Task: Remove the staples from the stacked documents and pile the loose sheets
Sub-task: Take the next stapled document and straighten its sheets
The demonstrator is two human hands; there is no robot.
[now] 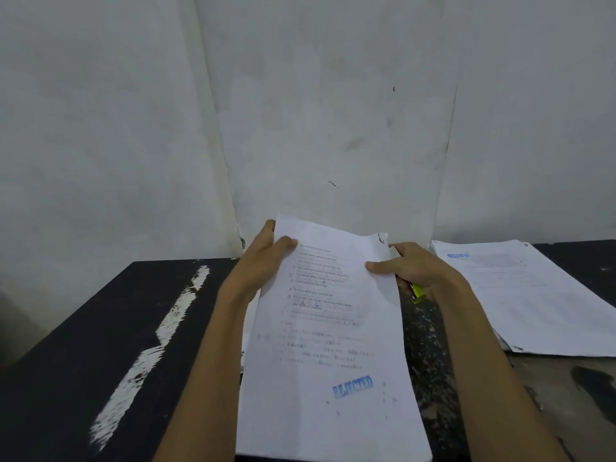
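table (66, 345): black, worn top | paint streak (146, 358): white, table's left part | wall (100, 111): pale, scuffed

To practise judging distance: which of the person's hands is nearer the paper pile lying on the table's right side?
Right. The right hand grips the right edge of the held document, just left of the pile; the left hand grips its left edge, farther away.

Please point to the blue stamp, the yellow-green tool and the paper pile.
blue stamp (352, 386): head view, middle letters.
yellow-green tool (418, 292): head view, visible body.
paper pile (533, 295): head view, top sheet's middle.
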